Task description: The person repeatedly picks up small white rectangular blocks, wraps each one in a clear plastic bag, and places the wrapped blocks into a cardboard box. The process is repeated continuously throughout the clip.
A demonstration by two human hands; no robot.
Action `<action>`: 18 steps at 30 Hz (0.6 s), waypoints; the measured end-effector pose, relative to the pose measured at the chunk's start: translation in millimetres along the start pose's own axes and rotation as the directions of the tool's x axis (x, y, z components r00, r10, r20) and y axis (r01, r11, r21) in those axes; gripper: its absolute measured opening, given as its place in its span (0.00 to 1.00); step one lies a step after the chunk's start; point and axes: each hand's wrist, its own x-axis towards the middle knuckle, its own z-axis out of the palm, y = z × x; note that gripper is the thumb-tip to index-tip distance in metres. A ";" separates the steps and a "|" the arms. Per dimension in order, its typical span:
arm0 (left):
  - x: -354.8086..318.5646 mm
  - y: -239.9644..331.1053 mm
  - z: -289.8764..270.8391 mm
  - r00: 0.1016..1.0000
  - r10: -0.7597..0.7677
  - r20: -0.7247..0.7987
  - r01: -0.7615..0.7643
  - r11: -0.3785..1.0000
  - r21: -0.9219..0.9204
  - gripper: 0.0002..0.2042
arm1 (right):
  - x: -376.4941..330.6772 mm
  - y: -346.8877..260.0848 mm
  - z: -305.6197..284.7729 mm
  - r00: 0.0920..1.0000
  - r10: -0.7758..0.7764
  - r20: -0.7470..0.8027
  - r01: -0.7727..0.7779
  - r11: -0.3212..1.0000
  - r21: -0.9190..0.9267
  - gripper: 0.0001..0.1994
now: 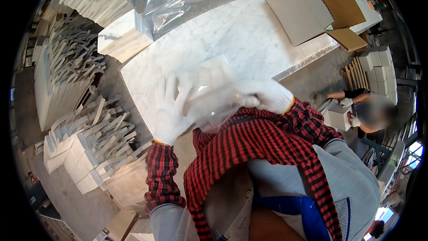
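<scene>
A white tile [216,69] lies flat on a marble-look slab table in front of me. Clear plastic film [218,107], smeared by motion, stretches between my hands at the tile's near edge; whether it is a bag or a loose sheet I cannot tell. My left hand [171,107], in a white knitted glove, is spread with its fingers pointing away from me, beside the tile and against the film. On the other side my gloved right hand [271,96] has its fingers closed on the film.
An opened cardboard box [299,11] stands at the table's far right. Stacked tiles [127,38] and clear plastic bags [167,6] are beyond the far left edge. Strapped tile stacks [84,151] line the left. A co-worker [356,107] handles a pale block on the right.
</scene>
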 end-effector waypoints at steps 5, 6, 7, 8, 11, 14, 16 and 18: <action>48.5 7.1 8.4 0.922 -0.385 0.049 0.353 0.779 -0.518 0.27 | 49.0 -30.6 30.0 0.883 -0.354 -0.308 0.372 0.928 0.001 0.21; 56.8 -3.7 17.8 0.856 -0.491 0.164 0.461 0.578 -0.674 0.23 | 59.6 -41.9 24.7 0.871 -0.428 -0.242 0.414 0.904 -0.108 0.22; 65.3 -13.5 21.6 0.832 -0.536 0.145 0.439 0.476 -0.762 0.20 | 71.9 -51.9 20.0 0.854 -0.494 -0.164 0.460 0.864 -0.206 0.23; 75.7 -22.7 24.0 0.807 -0.575 0.131 0.398 0.368 -0.840 0.19 | 80.3 -70.3 15.5 0.850 -0.517 -0.097 0.476 0.835 -0.277 0.24; 98.0 -38.3 18.4 0.767 -0.620 0.162 0.421 0.298 -0.857 0.18 | 78.9 -86.4 9.8 0.822 -0.553 -0.132 0.417 0.744 -0.522 0.28; 108.5 -45.1 23.6 0.788 -0.600 0.137 0.379 0.298 -0.876 0.17 | 89.9 -74.2 -32.2 0.858 -0.459 -0.232 0.147 0.652 -0.744 0.32; 111.7 -47.8 31.1 0.810 -0.575 0.115 0.344 0.306 -0.888 0.16 | 116.2 -47.9 -65.0 0.860 -0.450 -0.241 0.017 0.497 -0.867 0.39; 110.5 -51.6 30.9 0.817 -0.568 0.097 0.342 0.344 -0.874 0.15 | 131.9 -42.7 -58.1 0.904 -0.385 -0.184 -0.041 0.352 -0.935 0.41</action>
